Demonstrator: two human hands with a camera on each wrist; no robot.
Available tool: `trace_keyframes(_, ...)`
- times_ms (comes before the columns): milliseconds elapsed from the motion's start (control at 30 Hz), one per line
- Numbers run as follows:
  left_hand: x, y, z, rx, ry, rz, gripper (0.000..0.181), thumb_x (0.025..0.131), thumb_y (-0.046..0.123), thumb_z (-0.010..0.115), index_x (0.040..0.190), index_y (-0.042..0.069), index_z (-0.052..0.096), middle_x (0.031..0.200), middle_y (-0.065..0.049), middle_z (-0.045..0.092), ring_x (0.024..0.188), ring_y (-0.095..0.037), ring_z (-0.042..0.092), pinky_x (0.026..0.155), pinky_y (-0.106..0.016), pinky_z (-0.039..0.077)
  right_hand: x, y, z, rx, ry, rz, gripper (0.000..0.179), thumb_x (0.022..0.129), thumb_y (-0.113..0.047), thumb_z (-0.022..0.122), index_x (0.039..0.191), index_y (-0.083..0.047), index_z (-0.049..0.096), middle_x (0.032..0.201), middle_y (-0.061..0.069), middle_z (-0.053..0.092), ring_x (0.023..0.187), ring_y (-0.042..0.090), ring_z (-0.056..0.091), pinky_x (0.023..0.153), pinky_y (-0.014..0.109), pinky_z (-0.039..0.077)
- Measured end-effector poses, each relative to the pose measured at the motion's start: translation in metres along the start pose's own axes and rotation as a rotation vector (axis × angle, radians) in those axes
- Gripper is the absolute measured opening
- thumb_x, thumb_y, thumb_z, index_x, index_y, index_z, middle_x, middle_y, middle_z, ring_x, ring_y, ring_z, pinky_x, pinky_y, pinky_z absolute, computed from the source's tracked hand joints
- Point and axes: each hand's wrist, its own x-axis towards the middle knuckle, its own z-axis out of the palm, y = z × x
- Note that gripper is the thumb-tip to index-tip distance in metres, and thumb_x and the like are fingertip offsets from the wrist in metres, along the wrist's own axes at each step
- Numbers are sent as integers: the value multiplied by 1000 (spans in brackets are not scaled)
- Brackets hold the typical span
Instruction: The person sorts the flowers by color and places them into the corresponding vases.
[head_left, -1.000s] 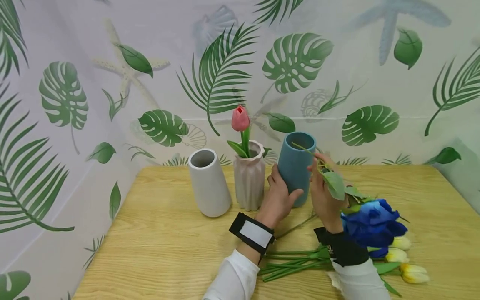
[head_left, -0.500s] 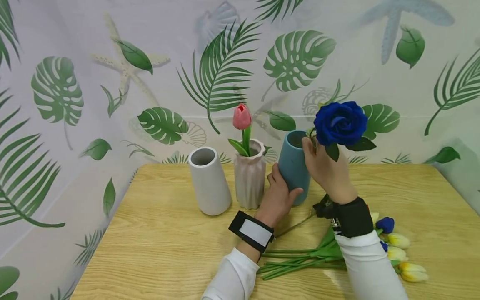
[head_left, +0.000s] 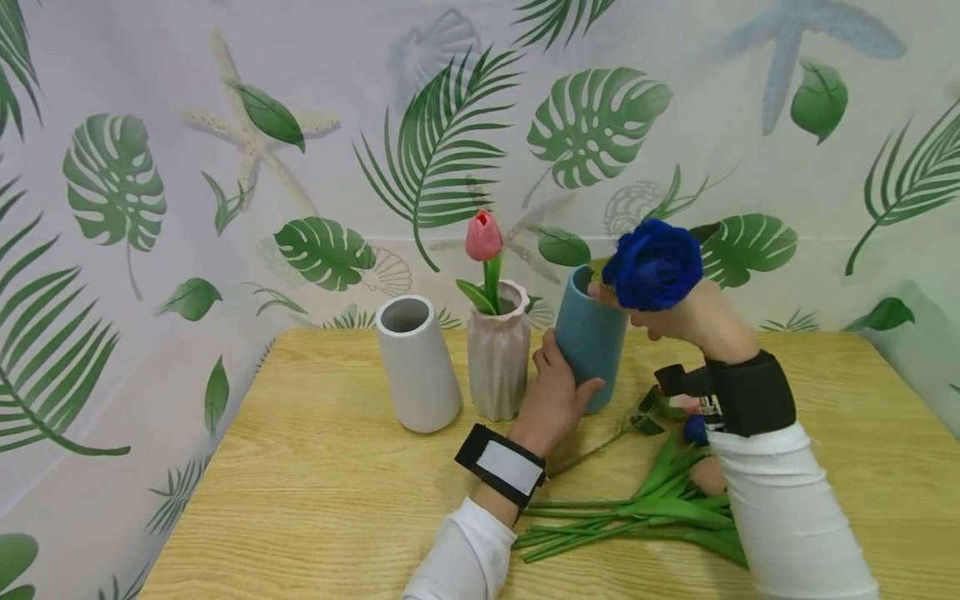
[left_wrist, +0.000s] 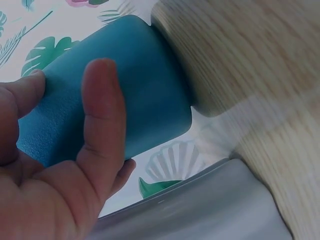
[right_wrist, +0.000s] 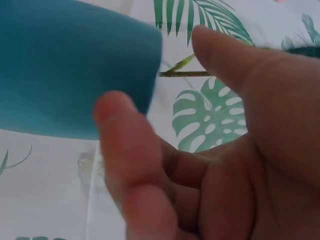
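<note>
My left hand (head_left: 551,400) holds the lower side of a blue vase (head_left: 588,346), which stands slightly tilted on the table; the left wrist view shows a finger and thumb (left_wrist: 103,110) against its wall. A blue rose (head_left: 652,265) sits at the vase's mouth, its stem (right_wrist: 185,73) running into the opening. Around the rim is my right hand (head_left: 705,321), partly hidden by the bloom. In the right wrist view, its thumb and fingers stand apart, with the stem between them ungripped, and one fingertip lies at the vase wall.
Left of the blue vase stand a pleated pale-pink vase (head_left: 498,367) with a pink tulip (head_left: 483,236) and a plain white vase (head_left: 420,367). Several green-stemmed flowers (head_left: 637,508) lie under my right forearm, beside another stem (head_left: 592,450). A leaf-patterned wall covering (head_left: 322,167) rises behind the table.
My right hand has swung the blue rose up from the lower right to the blue vase's mouth, then lowered it slightly leftward; its fingers have loosened. My left hand stays on the vase.
</note>
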Motion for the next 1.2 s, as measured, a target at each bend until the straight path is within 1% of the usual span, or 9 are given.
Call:
trace_keyframes(67, 1, 0, -1, 12, 7, 2, 94, 97, 40, 61, 156, 1, 0, 149, -28, 29, 101, -41, 65, 77, -40, 56, 3, 2, -7, 107, -43, 96, 21, 102, -25, 57, 105, -5, 62, 65, 5, 53, 51, 23, 48, 53, 38, 40)
trace_keyframes(167, 1, 0, -2, 29, 19, 8, 94, 97, 41, 62, 156, 0, 2, 148, -28, 30, 102, -41, 64, 78, -41, 56, 8, 8, -6, 258, 73, 71, 31, 103, -29, 55, 125, -7, 54, 67, 8, 54, 54, 25, 50, 56, 39, 43)
trace_keyframes(367, 1, 1, -4, 32, 24, 7, 94, 97, 41, 62, 156, 0, 2, 148, -28, 32, 107, -42, 63, 83, -43, 55, 16, 15, 12, 188, 244, -7, 26, 102, -21, 58, 92, 3, 61, 66, 10, 50, 61, 22, 46, 68, 42, 38)
trace_keyframes(533, 1, 2, -4, 29, 7, -10, 93, 97, 41, 62, 156, 1, 2, 150, -27, 30, 113, -42, 60, 87, -44, 54, 16, 14, 12, 26, 124, 114, 38, 98, -31, 64, 108, 6, 61, 64, 13, 51, 58, 27, 47, 57, 41, 38)
trace_keyframes(667, 1, 2, -4, 38, -3, -14, 92, 97, 41, 61, 157, 2, 2, 150, -26, 30, 117, -41, 58, 90, -43, 53, 10, 18, 11, 69, 31, 188, 63, 98, -44, 60, 133, 8, 51, 66, 6, 41, 58, 23, 38, 55, 40, 35)
trace_keyframes(733, 1, 2, -5, 39, -1, -10, 92, 98, 41, 61, 156, 2, 2, 150, -26, 30, 118, -41, 58, 92, -43, 53, 6, 21, 14, 123, 31, 185, 77, 99, -46, 58, 151, 4, 33, 72, 8, 44, 62, 23, 40, 58, 39, 36)
trace_keyframes(833, 1, 2, -5, 45, 6, -5, 92, 97, 41, 61, 156, 1, 3, 150, -25, 30, 118, -41, 57, 92, -42, 53, 0, 26, 25, 189, 97, 173, 66, 99, -47, 57, 146, -3, 42, 72, 8, 39, 59, 23, 37, 56, 37, 33)
trace_keyframes(1000, 0, 2, -7, 51, -4, -9, 92, 98, 41, 61, 156, 1, 2, 150, -26, 31, 118, -41, 57, 92, -43, 53, -13, 30, 50, 250, 261, 132, 40, 100, -42, 57, 114, -4, 53, 69, 8, 34, 58, 23, 33, 59, 37, 31)
trace_keyframes(1200, -2, 4, -11, 32, -42, -44, 89, 99, 36, 61, 158, 3, 3, 152, -25, 32, 127, -38, 53, 99, -44, 48, -29, 33, 76, 270, 339, 156, 63, 101, -37, 58, 150, -4, 37, 85, 11, 50, 65, 19, 44, 61, 33, 37)
